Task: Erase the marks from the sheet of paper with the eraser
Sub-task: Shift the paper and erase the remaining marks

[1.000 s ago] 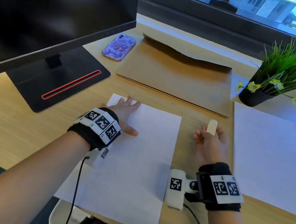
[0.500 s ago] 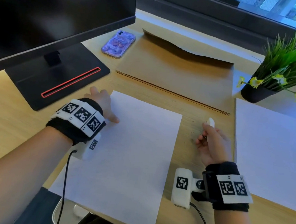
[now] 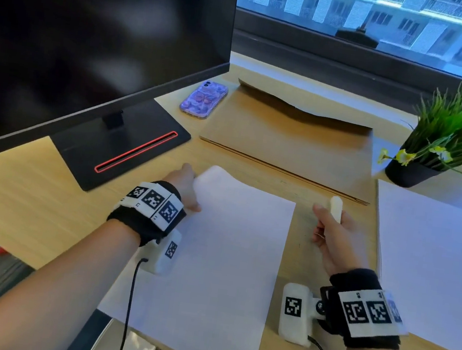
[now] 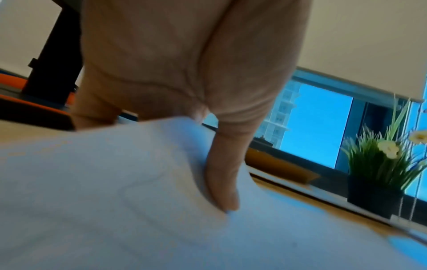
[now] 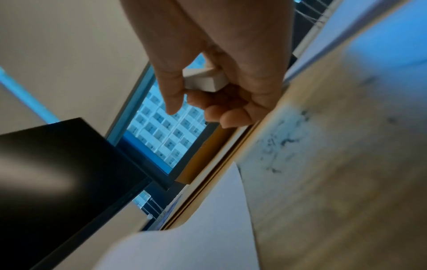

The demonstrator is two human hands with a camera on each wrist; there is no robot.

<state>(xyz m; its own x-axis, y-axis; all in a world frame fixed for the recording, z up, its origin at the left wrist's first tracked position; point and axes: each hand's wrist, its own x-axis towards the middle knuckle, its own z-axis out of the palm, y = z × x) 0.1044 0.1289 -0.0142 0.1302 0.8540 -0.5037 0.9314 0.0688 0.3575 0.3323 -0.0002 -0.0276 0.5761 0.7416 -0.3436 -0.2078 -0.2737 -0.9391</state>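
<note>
A white sheet of paper point(image 3: 213, 254) lies in front of me on the wooden desk point(image 3: 15, 199); its top face looks blank in the head view. My left hand point(image 3: 188, 188) pinches the sheet's far left corner, which curls up off the desk. In the left wrist view the thumb point(image 4: 223, 182) presses on top of the raised sheet point(image 4: 115, 201), with the other fingers behind it. My right hand point(image 3: 328, 220) hovers to the right of the sheet and grips a white eraser point(image 3: 336, 207). The right wrist view shows the fingers curled round the eraser point(image 5: 205, 82).
A black monitor point(image 3: 95, 39) on its base point(image 3: 122, 145) stands at the left. Behind the sheet lie a purple phone point(image 3: 203, 100) and a brown cardboard folder point(image 3: 293, 142). A potted plant point(image 3: 448, 144) and a second white sheet point(image 3: 433, 260) are at the right. Dark smudges point(image 5: 284, 142) mark the desk.
My left hand slid from flat on the sheet to its far left corner and lifted that corner. The right hand stayed beside the sheet with the eraser.
</note>
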